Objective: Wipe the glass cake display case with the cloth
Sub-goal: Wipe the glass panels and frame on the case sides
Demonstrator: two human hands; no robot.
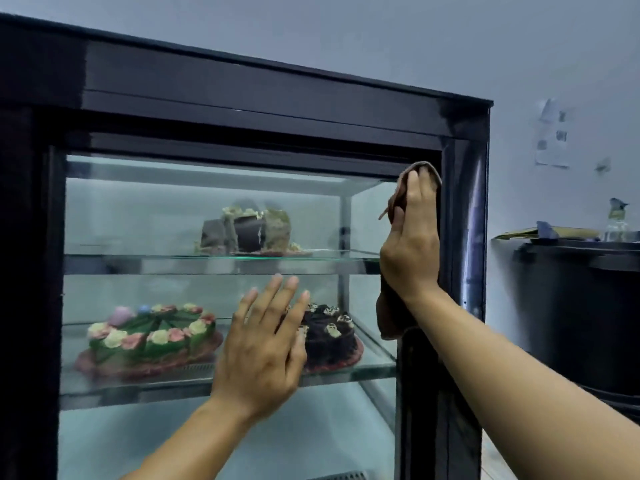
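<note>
Brown cloth (389, 320) lay pinned under the raised right hand (410, 251), fingers straight; left hand (263, 355) pressed the display case (242, 81), splayed, empty.

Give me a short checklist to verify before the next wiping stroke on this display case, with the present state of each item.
1. Cloth under the wiping hand: ok. The right hand presses the cloth flat against the glass.
2. Stroke starts at the pane's edge: ok. The cloth sits in the upper right corner, against the black frame.
3. Left hand out of the path: ok. The left hand lies flat on the glass, lower and to the left of the cloth.
4. Cakes protected: ok. The cakes stand on shelves behind the glass.
5. Cloth clean enough: cannot tell.
6. Streaks on the glass: cannot tell; the picture is blurred.
</note>
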